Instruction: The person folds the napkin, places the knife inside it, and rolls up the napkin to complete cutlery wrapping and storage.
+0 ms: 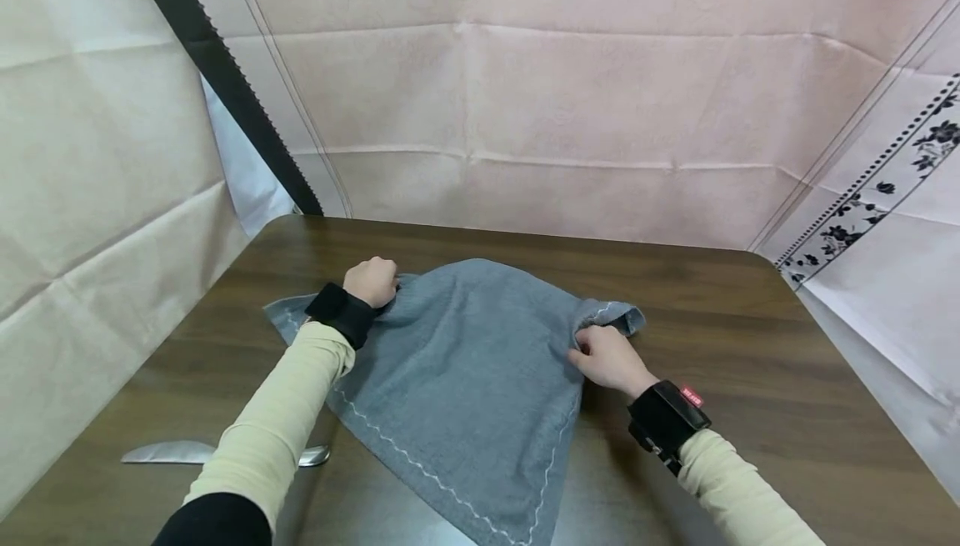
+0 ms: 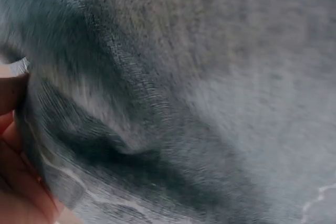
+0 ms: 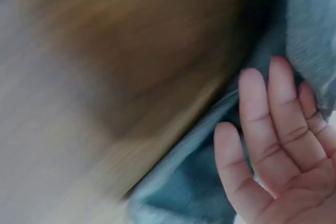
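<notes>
A blue-grey cloth with wavy white stitching along its edges hangs spread between both hands over the brown table, one corner pointing toward me. My left hand grips its far left part; in the left wrist view, the fingers bunch the fabric at the frame's left edge. At the right side, my right hand pinches the cloth's edge between thumb and index finger. The right wrist view shows the other fingers fairly straight against the cloth.
A silver knife lies at the table's left, its middle hidden under my left forearm. The wooden table has rounded far corners. Pale creased sheets hang behind it and on both sides, with a black strip at upper left.
</notes>
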Tool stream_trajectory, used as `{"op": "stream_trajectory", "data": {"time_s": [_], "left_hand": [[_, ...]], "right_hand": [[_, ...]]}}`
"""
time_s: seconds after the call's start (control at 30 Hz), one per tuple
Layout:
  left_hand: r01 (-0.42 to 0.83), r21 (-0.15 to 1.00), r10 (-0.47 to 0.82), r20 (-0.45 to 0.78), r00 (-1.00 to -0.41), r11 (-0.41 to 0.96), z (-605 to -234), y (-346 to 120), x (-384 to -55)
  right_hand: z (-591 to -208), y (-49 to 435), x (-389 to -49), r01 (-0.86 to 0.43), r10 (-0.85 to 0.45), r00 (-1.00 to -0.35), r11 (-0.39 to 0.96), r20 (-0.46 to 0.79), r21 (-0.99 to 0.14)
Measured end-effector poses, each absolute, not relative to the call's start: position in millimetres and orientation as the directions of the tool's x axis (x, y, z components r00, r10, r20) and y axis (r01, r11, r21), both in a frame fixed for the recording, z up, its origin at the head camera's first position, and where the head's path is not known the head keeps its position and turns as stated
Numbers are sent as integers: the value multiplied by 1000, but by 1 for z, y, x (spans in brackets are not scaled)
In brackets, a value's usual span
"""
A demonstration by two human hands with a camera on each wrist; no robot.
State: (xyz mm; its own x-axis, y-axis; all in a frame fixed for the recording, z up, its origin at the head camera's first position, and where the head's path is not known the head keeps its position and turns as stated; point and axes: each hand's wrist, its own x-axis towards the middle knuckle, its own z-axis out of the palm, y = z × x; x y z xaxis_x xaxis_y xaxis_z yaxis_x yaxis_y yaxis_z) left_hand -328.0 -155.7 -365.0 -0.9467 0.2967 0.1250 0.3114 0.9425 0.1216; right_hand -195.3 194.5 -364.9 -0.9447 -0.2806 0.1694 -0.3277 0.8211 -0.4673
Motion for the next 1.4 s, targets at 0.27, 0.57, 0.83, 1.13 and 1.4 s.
{"op": "stream_trajectory", "data": {"time_s": [0.27,0.57,0.83,1.13,1.4], "left_hand": [[184,69,171,167,-971,980,-376,-179,-339],[189,-16,189,43,-981,982,-370,-163,-323],[417,101,415,44,-909,903,-364,-121,-319],[445,127,456,-79,-886,886,-374,-110,-326],[478,69,482,-193,-855,875,-394,-120,-355]], "right_hand": [[-369,245,-170,-210,-216,-976,935,9,-286],[-362,256,-164,-135,-146,-988,969,-43,-205],[-355,223,-177,-304,-266,-932,944,247,-131],[-371,198,-192,-439,-440,-897,886,26,-146],[-381,198,-189,-428,-430,-903,899,-1,-94]]}}
